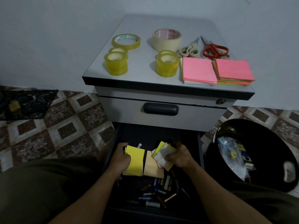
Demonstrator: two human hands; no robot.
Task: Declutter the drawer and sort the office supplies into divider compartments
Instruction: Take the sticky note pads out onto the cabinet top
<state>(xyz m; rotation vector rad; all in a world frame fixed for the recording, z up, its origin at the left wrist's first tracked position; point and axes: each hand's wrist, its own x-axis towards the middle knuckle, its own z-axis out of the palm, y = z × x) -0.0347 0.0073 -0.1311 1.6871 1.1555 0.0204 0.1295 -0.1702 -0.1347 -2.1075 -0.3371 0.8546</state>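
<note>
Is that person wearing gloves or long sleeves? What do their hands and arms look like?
No gloves and no long sleeves. The left hand and the right hand are bare, and so are both forearms as far as the picture shows. I see no watch, ring or bracelet. The only clothing in view is dark olive-green fabric over the legs.

A black bin point(273, 143) sits just right of the grey cabinet point(161, 117), with crumpled plastic wrappers point(229, 147) inside. Left of the cabinet, a dark cloth point(32, 101) lies on the patterned tile floor point(64, 126). A pale wall point(48, 38) rises behind.
</note>
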